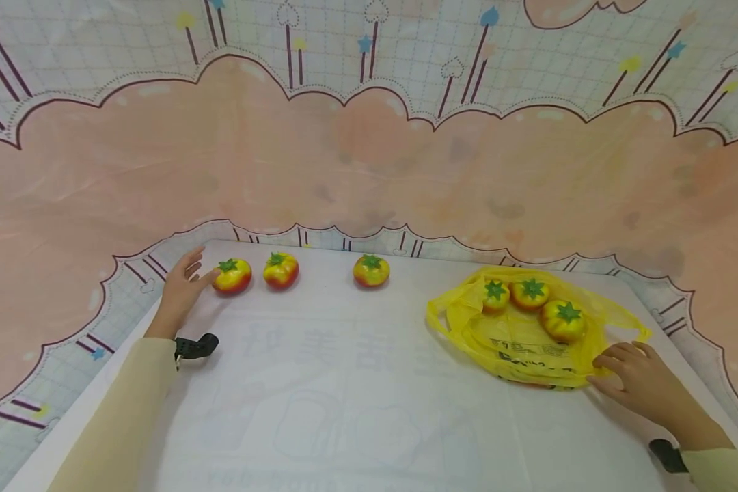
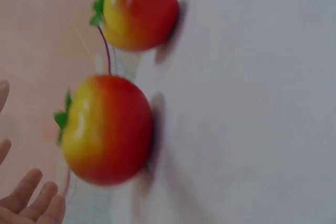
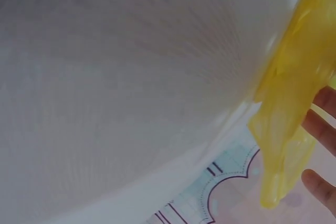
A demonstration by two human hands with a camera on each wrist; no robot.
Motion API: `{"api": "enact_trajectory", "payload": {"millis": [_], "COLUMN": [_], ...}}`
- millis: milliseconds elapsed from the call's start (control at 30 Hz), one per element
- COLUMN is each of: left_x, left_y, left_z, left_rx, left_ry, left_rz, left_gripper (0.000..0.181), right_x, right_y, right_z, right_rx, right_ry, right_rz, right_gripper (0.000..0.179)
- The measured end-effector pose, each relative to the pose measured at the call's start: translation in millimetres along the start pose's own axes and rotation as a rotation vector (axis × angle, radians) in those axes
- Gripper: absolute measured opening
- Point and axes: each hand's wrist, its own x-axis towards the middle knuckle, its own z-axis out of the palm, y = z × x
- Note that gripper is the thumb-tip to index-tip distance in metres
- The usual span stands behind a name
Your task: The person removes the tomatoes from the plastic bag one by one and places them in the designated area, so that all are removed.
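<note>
At the far left of the table, my left hand (image 1: 183, 290) reaches beside a red-and-yellow toy tomato (image 1: 232, 276) with a green star-shaped top. Its fingers are spread, and in the left wrist view the fingertips (image 2: 39, 203) show apart from that tomato (image 2: 107, 129). On the right lies a yellow plastic bag (image 1: 529, 352) with three toy tomatoes (image 1: 564, 321) on it. My right hand (image 1: 642, 379) rests at the bag's right edge near a handle, fingers loosely bent. The right wrist view shows extended fingers (image 3: 320, 129) against the yellow plastic (image 3: 289, 98); no grip is visible.
A second toy tomato (image 1: 281, 271) sits just right of the leftmost one, and another (image 1: 371, 271) stands near the middle of the back edge. The white tabletop (image 1: 344, 383) meets a patterned peach cloth (image 1: 369, 164) behind and at the sides.
</note>
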Motion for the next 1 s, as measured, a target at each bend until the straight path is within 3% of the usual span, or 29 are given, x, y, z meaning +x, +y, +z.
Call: {"api": "enact_trajectory", "payload": {"millis": [200,433,633,800,1000], "left_x": [-0.2,-4.3,-8.4,-8.3,-6.2], "left_y": [32.5,72.9,109.4,136.1,156.5], "left_z": [12.7,44.1,77.0,106.7,137.4], "left_rx": [-0.057,-0.123,-0.190,-0.194,-0.205], "left_ry": [0.083,0.103,0.012,-0.064,-0.117], "left_rz": [0.096,0.269,0.433,0.496,0.563], "left_gripper": [0.063,0.055,0.051,0.051,0.052], "right_x": [1.2,3.2,3.9,4.1,4.1], "right_y": [-0.9,-0.8,1.3,1.4,0.8], "right_z": [1.4,2.1,3.6,3.3,1.6], "right_rx": [0.006,0.007,0.001,0.008,0.017], "right_ry": [0.011,0.019,0.039,0.016,-0.003], "right_rz": [-0.009,-0.021,-0.038,-0.024,-0.014], "right_gripper": [0.022,0.023,0.025,0.025,0.023]}}
